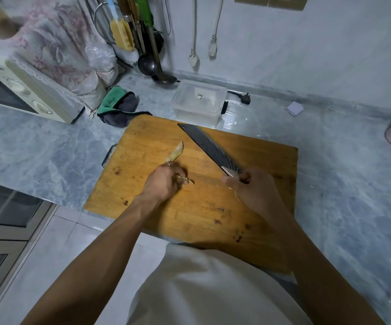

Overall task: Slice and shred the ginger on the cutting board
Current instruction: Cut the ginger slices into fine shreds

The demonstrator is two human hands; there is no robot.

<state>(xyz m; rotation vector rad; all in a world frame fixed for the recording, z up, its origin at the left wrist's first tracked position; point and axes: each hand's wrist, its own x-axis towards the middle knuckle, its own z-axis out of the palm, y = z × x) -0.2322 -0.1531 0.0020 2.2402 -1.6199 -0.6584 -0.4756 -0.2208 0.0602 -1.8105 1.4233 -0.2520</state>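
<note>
- While the right hand (253, 186) is gripping the knife (209, 147), blade lifted off the board (213, 207), cutting looks paused.
- Left hand (166, 181) is pinching ginger bits (186, 180); another piece (177, 151) is lying just beyond.
- Next likely needs regrouping ginger under the blade.

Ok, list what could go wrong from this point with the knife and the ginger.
1. The left hand has its fingers curled by small ginger bits, close to the cleaver in the right hand; a cut could nick the fingertips.
2. The ginger slice lies loose on the cutting board and may slide under the blade.
3. The board's near edge overhangs the countertop; pressing hard might tip it.
</note>
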